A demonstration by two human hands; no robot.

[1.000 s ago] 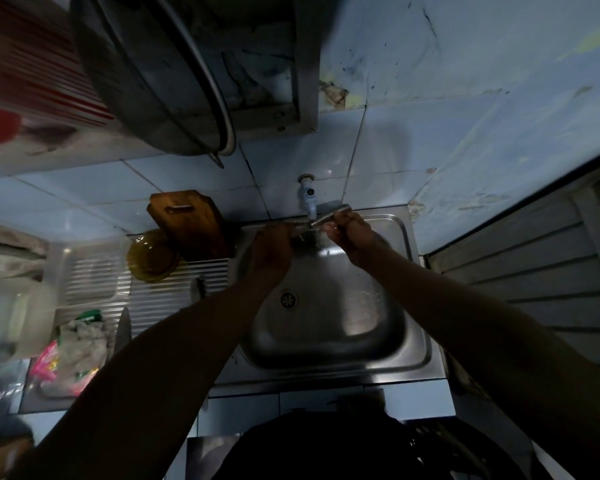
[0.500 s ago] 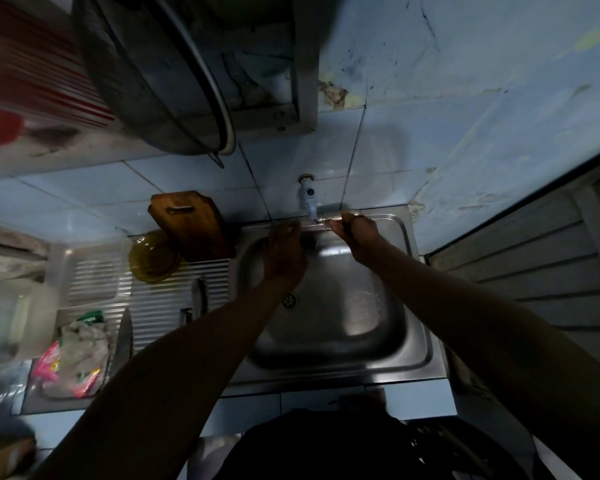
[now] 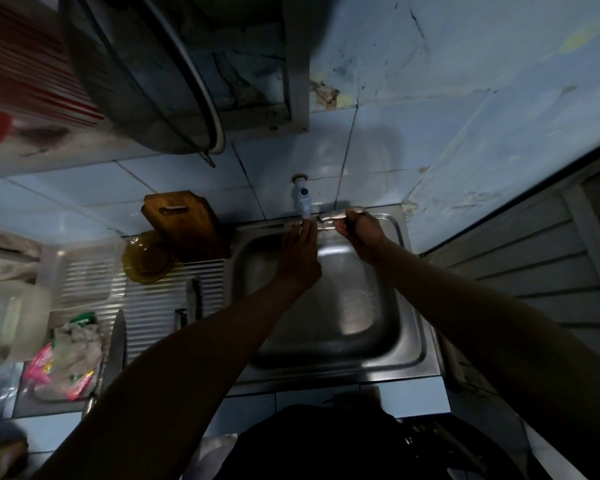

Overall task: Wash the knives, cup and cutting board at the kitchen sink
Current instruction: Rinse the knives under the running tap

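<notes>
Right hand (image 3: 359,233) is gripping a knife (image 3: 331,216) by its handle, blade pointing left under the tap (image 3: 302,199), presumably so water runs along the steel. Left hand (image 3: 298,251) is reaching up with fingers (image 3: 303,230) straight, tips touching the blade, likely rubbing it clean over the sink (image 3: 413,341). Well left of the fingers, the wooden cutting board (image 3: 184,220) is leaning against the tiles beside a yellow glass bowl (image 3: 146,258); two more knives (image 3: 193,303) are lying on the drainboard (image 3: 153,306). Cup not identifiable.

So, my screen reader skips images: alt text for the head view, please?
A right hand grips a knife under the wall tap while the open left hand touches its blade, above a steel sink. A wooden cutting board leans behind the drainboard.
</notes>
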